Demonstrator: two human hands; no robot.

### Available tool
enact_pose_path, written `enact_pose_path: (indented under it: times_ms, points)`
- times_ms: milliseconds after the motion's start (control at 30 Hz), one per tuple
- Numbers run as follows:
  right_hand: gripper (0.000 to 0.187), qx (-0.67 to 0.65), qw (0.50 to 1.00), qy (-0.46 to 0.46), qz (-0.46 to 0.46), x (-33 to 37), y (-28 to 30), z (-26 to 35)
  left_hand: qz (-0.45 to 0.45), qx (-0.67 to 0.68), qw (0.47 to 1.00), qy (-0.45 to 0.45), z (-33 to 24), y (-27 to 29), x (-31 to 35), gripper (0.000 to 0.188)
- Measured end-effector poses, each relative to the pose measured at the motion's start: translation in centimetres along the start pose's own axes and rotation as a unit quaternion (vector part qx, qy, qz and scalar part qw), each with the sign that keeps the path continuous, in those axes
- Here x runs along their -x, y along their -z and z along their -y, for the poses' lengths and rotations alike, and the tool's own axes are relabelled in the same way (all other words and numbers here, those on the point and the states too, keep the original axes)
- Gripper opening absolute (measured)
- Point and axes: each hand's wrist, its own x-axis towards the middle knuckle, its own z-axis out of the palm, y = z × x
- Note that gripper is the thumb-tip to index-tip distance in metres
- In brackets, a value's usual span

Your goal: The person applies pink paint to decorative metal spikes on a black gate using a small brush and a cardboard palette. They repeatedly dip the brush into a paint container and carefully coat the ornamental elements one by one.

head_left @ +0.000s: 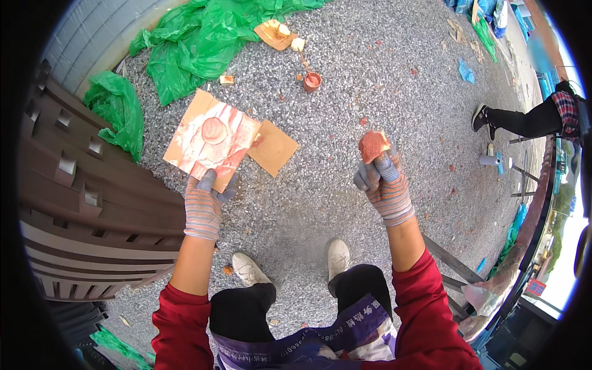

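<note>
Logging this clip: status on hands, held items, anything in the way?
Left hand grips red-smeared cardboard. Right hand pinches reddish lump. Green plastic lies beyond, clear of both hands.

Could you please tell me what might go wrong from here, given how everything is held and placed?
First, the reddish lump sits in the fingertips of the right hand, so it could slip onto the gravel and pick up grit. Second, the left hand grips the cardboard sheet near one edge; if it tips, the round reddish patch might smear or slide. Third, the small open cup on the gravel could be knocked over.
</note>
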Motion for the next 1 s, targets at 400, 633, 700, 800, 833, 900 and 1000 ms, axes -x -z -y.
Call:
enact_pose_path:
  times_ms: [400, 633, 700, 800, 833, 900, 1000]
  points:
    - [0.029, 0.063, 0.947, 0.048, -0.311, 32.2, -8.6, 13.4, 0.090, -0.037, 0.992, 0.075, -13.0, -19.3, 21.9, 0.030]
    - [0.036, 0.186, 0.824, 0.147, -0.515, 54.1, -16.0, 13.5, 0.213, -0.089, 0.970, 0.072, -16.2, -26.3, 32.1, 0.029]
    - [0.055, 0.156, 0.810, 0.117, -0.553, 60.0, -20.2, 10.7, 0.250, -0.145, 0.952, 0.104, -15.8, -28.0, 35.8, 0.031]
    - [0.064, 0.066, 0.798, 0.104, -0.590, 66.5, -24.7, 6.3, 0.328, -0.175, 0.921, 0.119, -15.2, -29.5, 42.0, 0.033]
    - [0.064, 0.060, 0.788, 0.106, -0.603, 68.0, -25.2, 4.9, 0.354, -0.198, 0.903, 0.144, -15.3, -29.5, 43.4, 0.034]
    - [0.064, 0.045, 0.768, 0.102, -0.631, 72.2, -25.3, 1.8, 0.383, -0.225, 0.873, 0.200, -13.3, -28.9, 46.3, 0.034]
    - [0.053, -0.002, 0.727, 0.150, -0.670, 77.8, -25.5, -1.8, 0.411, -0.266, 0.841, 0.228, -9.9, -29.0, 52.8, 0.030]
